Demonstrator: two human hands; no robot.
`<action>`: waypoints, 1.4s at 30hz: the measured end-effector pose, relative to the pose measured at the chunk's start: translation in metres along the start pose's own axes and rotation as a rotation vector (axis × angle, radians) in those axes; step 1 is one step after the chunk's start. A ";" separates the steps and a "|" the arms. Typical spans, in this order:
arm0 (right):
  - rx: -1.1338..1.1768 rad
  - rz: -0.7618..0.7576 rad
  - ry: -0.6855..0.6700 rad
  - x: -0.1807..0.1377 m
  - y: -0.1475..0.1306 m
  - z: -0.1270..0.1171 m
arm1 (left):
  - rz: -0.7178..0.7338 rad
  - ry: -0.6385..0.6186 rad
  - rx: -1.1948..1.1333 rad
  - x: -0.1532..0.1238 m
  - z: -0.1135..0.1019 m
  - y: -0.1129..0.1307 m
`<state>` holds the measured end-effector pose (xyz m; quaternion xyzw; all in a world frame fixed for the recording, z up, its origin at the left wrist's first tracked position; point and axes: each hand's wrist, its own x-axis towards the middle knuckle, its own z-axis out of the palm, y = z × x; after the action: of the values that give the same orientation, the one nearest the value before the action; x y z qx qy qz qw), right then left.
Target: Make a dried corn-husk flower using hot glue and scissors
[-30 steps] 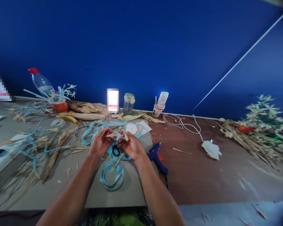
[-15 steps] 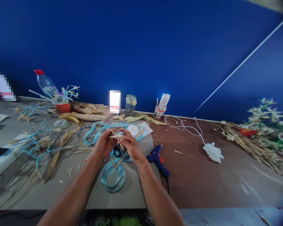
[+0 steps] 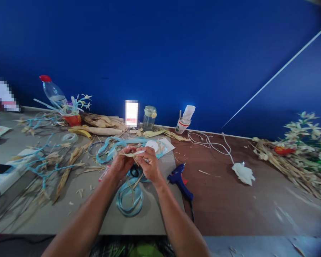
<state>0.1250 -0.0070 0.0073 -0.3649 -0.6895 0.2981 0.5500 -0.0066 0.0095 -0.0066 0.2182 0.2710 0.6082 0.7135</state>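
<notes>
Between my two hands is a pale dried husk strip (image 3: 133, 154), stretched nearly level above the table. My left hand (image 3: 122, 162) pinches its left part, thumb and fingers closed. My right hand (image 3: 149, 164) grips the other end, with a whitish tip showing by the fingers. Some of the fingertips are hidden from me. Beneath the hands lie a coil of light blue ribbon (image 3: 130, 205) and a small black ring (image 3: 134, 171). Right of my right forearm, a blue glue gun (image 3: 180, 180) rests on the table.
Blue-wrapped branches (image 3: 44, 171) and a power strip (image 3: 8, 178) lie at left. Along the wall stand a tilted bottle (image 3: 53, 92), a red cup (image 3: 72, 119), a glass jar (image 3: 149, 119) and a white cup (image 3: 182, 125). White flowers (image 3: 307, 132) are at far right.
The strip between my hands has turned from crossed, pointed pieces to one flatter, level band. My right hand has shifted slightly. The whole view has moved a little.
</notes>
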 end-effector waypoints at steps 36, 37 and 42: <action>-0.533 0.153 0.371 0.011 0.058 -0.039 | 0.478 0.295 0.543 0.006 -0.011 0.007; -0.532 0.140 0.381 0.011 0.053 -0.040 | 0.492 0.282 0.548 0.005 -0.009 0.008; -0.499 0.081 0.151 0.010 0.027 -0.038 | 0.583 0.272 0.573 -0.005 0.003 0.012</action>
<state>0.1659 0.0167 -0.0008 -0.5378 -0.6835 0.1128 0.4804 -0.0140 0.0069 0.0039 0.3928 0.4474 0.7079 0.3800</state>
